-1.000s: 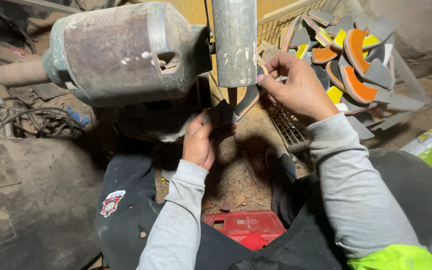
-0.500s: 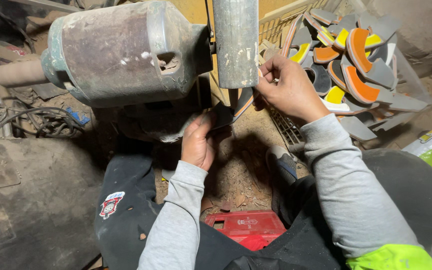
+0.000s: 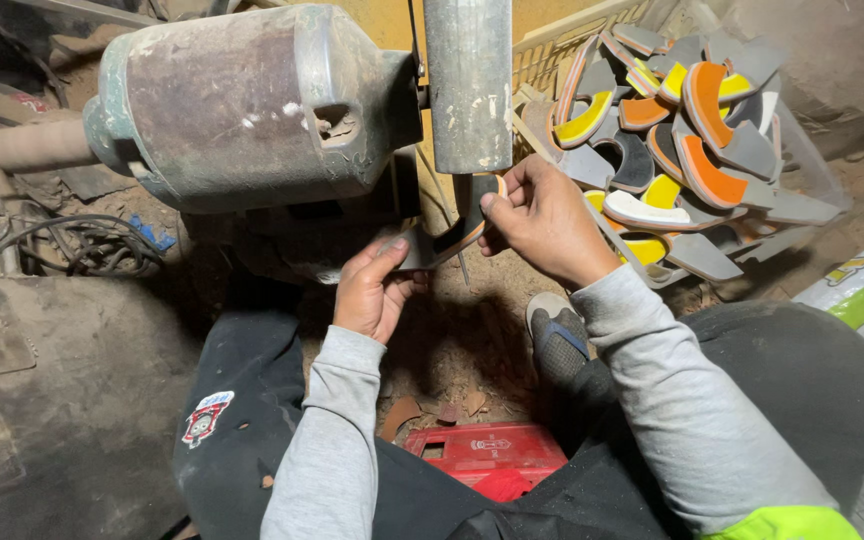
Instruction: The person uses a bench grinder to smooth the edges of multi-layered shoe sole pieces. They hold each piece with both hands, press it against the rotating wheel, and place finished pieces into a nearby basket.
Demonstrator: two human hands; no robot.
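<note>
Curved dark grey sole piece with a thin orange edge (image 3: 457, 235) sits between both hands, just under the lower end of the dull grey metal cylinder (image 3: 467, 85) that hangs down at the far middle of the scene. The piece is thin and flat, bent like a shallow crescent, dark along its face with a narrow orange rim showing near its right tip; its near-left end is partly lost in shadow. The right hand (image 3: 542, 220) pinches the right end of the piece between thumb and fingertips, closed on it. The left hand (image 3: 372, 290) grips the left end, fingers curled around it from below. Both arms wear light grey sleeves.

Left of the cylinder is a large, worn, brown-grey motor housing (image 3: 242, 105), lying on its side. Far right, a pale wire basket (image 3: 562, 45) holds a heap of similar curved pieces in grey, orange and yellow (image 3: 687, 130). A tangle of dark cables (image 3: 72, 245) lies at the left on the dirt floor (image 3: 472, 340). Near the person's lap is a red plastic box (image 3: 482, 455), and a grey shoe (image 3: 555, 335) shows just beyond it
</note>
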